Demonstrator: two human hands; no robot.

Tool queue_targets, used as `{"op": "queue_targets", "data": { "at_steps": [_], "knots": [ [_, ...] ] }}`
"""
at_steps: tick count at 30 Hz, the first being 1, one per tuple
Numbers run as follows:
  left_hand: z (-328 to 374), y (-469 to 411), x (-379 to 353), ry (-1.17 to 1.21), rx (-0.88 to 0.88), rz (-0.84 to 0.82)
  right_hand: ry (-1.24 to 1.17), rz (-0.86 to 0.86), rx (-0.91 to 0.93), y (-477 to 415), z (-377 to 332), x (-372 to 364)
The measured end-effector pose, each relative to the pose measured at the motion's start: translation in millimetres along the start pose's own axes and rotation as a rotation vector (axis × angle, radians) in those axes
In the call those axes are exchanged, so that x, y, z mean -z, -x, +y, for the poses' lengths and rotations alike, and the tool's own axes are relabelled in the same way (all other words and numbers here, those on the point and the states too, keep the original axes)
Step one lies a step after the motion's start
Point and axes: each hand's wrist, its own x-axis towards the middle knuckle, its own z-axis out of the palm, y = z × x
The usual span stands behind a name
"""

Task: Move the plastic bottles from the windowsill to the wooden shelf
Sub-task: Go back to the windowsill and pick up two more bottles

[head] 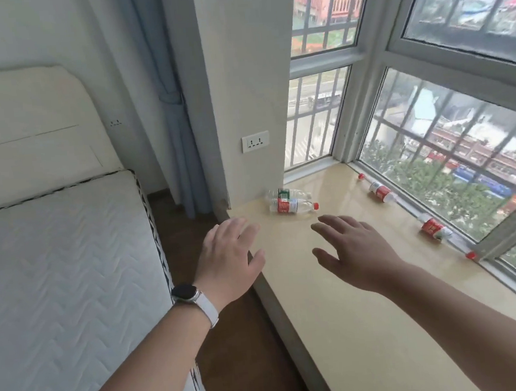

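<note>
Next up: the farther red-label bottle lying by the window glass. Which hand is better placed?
Right. The right hand is open over the windowsill, on the side of the red-label bottle; the left hand hangs at the sill's outer edge, nearer the pair of bottles by the wall.

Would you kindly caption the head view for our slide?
Left hand and right hand reach toward bottles lying on the windowsill.

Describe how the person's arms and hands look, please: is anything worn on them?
No sleeves are in view: the left arm and right arm are bare. The left wrist has a watch with a dark, rounded-square face, a silver case and a white strap. The left hand and right hand have no gloves, and no rings show on the fingers.
</note>
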Motion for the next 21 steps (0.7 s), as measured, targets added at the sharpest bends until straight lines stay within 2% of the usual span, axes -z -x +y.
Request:
{"op": "queue_targets", "data": {
  "at_steps": [9,21],
  "knots": [
    [-71,-38,-4,-0.021,-0.057,-0.002,0.019,0.039,0.01,-78,-30,-11],
    [-115,-100,-41,-0.042,-0.081,-0.094,-0.04,0.056,-0.005,-156,-9,-48]
  ]
}}
